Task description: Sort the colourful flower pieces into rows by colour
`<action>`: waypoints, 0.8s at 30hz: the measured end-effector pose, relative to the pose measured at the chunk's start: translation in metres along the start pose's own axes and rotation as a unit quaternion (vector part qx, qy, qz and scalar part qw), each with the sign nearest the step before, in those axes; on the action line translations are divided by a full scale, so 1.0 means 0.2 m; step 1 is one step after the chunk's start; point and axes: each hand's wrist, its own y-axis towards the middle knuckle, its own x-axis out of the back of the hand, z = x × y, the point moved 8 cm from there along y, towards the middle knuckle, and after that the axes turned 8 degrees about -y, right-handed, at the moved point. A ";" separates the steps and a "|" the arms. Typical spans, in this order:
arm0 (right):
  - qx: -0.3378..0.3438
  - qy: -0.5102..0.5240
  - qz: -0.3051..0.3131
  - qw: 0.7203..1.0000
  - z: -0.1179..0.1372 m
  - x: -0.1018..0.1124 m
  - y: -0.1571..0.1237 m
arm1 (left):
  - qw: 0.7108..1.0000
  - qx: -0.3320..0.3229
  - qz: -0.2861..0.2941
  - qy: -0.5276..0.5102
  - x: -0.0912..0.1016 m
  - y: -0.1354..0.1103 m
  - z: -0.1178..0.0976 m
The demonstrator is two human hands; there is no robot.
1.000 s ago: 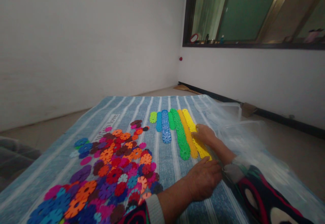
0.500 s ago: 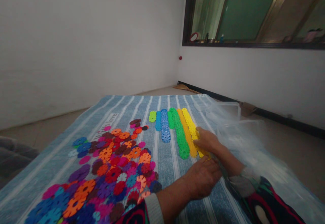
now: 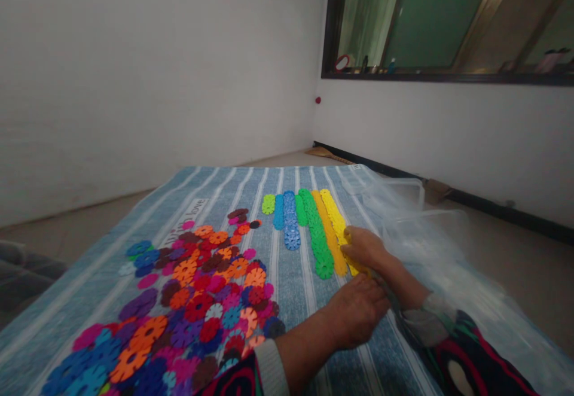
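My right hand [image 3: 365,249] lies on the near end of a yellow row of flower-shaped plastic discs [image 3: 334,215], fingers curled down on the discs. My left hand [image 3: 356,312] rests just in front of it on the blue striped cloth [image 3: 291,276], palm down and fingers bent; whether anything is under it is hidden. Beside the yellow row lie an orange row [image 3: 326,228], a green row [image 3: 316,231], a blue row [image 3: 290,219] and a short lime piece [image 3: 268,204].
A loose heap of mixed coloured discs [image 3: 192,300] covers the cloth's left and near part. Clear plastic bags and a see-through box [image 3: 417,216] lie off the cloth's right edge. White walls and a window ledge stand behind.
My right hand slid a little nearer along the yellow row. My left hand stayed almost where it was, and the view tilted slightly.
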 end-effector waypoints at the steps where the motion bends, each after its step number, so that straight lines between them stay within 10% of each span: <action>1: -0.001 0.000 0.000 1.000 0.00 0.00 0.00 | 1.000 -0.001 0.000 0.002 0.00 0.00 0.00; 24: -0.003 0.018 -0.021 1.000 -0.02 -0.01 0.06 | 1.000 -0.010 -0.006 0.005 -0.02 0.01 0.05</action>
